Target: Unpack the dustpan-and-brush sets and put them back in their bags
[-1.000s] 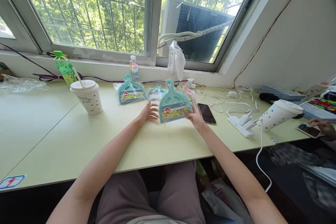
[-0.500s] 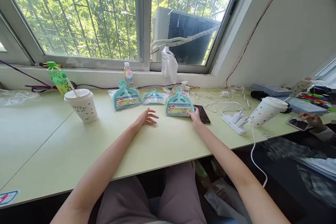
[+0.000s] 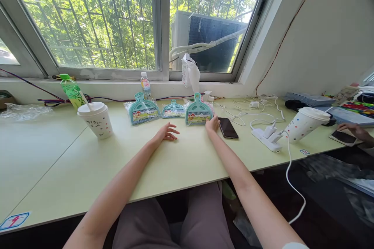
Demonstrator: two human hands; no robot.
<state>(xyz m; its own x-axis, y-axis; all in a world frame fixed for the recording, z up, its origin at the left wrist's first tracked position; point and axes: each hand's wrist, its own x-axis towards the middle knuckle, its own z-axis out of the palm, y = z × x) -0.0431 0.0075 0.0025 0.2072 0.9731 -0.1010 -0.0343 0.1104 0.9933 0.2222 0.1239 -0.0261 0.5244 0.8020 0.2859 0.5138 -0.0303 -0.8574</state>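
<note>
L hand [image 3: 167, 132]: open, fingers loosely spread, at desk [image 3: 181, 163].
R hand [image 3: 212, 123]: fingers bent at lower R edge of R dustpan set [image 3: 198, 109]; gripping or just touching, can't tell.
R dustpan set: on desk, btwn mid set [image 3: 173, 110] & phone [image 3: 228, 128].

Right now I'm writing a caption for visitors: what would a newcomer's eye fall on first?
The bright window behind the table would probably catch it first. Next comes the turquoise dustpan set at the right hand, with similar turquoise packs to its left. A dotted white cup stands out farther left.
</note>
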